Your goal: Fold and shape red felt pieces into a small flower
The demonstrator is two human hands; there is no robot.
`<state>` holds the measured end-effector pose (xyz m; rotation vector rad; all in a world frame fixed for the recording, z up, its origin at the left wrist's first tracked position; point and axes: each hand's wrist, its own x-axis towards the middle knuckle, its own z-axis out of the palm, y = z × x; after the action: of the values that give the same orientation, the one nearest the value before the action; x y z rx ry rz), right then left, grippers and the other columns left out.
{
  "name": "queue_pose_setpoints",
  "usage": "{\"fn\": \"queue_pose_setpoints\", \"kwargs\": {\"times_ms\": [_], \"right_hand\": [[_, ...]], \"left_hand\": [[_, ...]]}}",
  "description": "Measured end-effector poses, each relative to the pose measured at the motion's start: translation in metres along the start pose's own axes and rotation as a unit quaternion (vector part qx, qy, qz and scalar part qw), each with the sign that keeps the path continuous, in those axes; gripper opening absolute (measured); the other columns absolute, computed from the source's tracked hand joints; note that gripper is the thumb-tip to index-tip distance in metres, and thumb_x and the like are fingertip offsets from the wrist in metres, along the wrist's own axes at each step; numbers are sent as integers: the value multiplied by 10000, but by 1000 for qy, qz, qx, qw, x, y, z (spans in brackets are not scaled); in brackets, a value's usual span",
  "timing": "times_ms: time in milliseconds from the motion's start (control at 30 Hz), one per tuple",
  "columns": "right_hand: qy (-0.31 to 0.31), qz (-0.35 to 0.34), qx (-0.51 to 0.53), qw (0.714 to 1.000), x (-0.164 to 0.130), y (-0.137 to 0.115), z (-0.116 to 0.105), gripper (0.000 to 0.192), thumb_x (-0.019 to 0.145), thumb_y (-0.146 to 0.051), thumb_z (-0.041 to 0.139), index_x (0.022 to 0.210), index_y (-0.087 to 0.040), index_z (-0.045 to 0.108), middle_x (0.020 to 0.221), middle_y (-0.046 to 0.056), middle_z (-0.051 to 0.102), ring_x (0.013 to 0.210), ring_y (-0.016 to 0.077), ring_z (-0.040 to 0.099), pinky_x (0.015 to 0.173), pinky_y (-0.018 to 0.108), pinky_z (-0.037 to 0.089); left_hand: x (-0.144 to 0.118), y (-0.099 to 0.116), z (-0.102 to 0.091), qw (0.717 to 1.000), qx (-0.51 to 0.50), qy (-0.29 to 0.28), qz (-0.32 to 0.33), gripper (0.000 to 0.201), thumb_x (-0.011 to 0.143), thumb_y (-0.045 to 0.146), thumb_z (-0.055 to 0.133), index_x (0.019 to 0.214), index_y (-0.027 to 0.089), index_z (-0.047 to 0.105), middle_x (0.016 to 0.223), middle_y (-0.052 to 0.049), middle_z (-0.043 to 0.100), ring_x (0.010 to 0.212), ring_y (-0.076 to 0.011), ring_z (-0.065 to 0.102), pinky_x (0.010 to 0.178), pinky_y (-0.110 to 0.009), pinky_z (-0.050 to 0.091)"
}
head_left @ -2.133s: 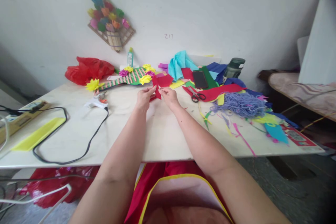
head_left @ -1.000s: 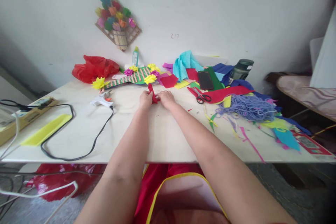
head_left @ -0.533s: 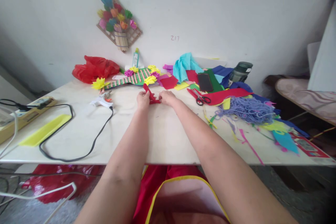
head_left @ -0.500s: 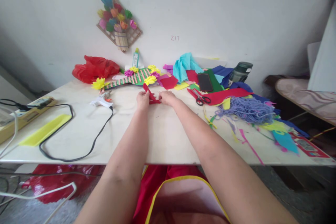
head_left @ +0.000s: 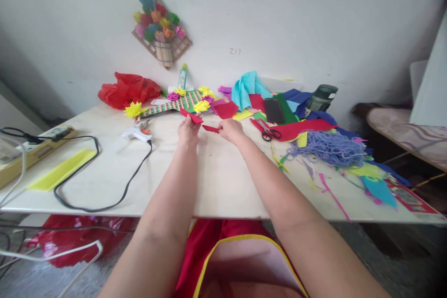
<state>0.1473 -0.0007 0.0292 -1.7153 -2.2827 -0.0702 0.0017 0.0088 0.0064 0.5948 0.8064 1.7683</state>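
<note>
At the left edge of the desk (head_left: 223, 181) a power strip (head_left: 35, 142) is being kept, a yellow strip (head_left: 61, 174) lying beside it and a black cord (head_left: 101, 181) being looped across to the glue gun (head_left: 136, 135), probably so that the gun is within reach of the left hand (head_left: 187, 131). Toward the far edge a red plastic bag (head_left: 127, 88), a glue bottle (head_left: 182, 76) and a striped green piece with paper flowers (head_left: 174, 102) are being kept back against the wall, apparently clear of the working space. Near the middle of the desk, a small red paper piece (head_left: 191, 117) is being pinched at the fingertips of the left hand, and a second red paper piece (head_left: 210, 128) is being pinched by the right hand (head_left: 231, 130); the two pieces are being held just apart and low over the desk, seemingly so that they can be lined up. Whether they are joined cannot be told, as the fingers are covering the held ends. Further right, red-handled scissors (head_left: 267, 130) are lying near the right hand, with a dark phone (head_left: 274, 111) on a heap of coloured sheets (head_left: 279, 102), a green bottle (head_left: 321, 95) behind, and a purple yarn tangle (head_left: 330, 146) toward the right edge. The scraps at the right corner are being blurred by the lens.
</note>
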Motion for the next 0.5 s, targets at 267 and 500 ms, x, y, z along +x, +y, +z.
{"fn": "queue_pose_setpoints", "kwargs": {"times_ms": [267, 500], "right_hand": [[16, 120, 187, 975, -8, 15, 19, 202, 741, -253, 588, 883, -216, 727, 957, 62, 703, 924, 227, 632, 753, 302, 472], [25, 157, 550, 820, -11, 16, 25, 108, 648, -176, 643, 727, -120, 693, 578, -8, 628, 551, 103, 567, 574, 215, 454]], "left_hand": [[-1, -9, 4, 995, 47, -70, -50, 75, 771, 213, 586, 712, 166, 579, 894, -47, 683, 916, -133, 628, 815, -246, 471], [-9, -18, 7, 969, 114, -182, -121, 119, 646, 220, 710, 679, 145, 624, 714, -35, 654, 759, -147, 626, 721, -251, 455]]}}
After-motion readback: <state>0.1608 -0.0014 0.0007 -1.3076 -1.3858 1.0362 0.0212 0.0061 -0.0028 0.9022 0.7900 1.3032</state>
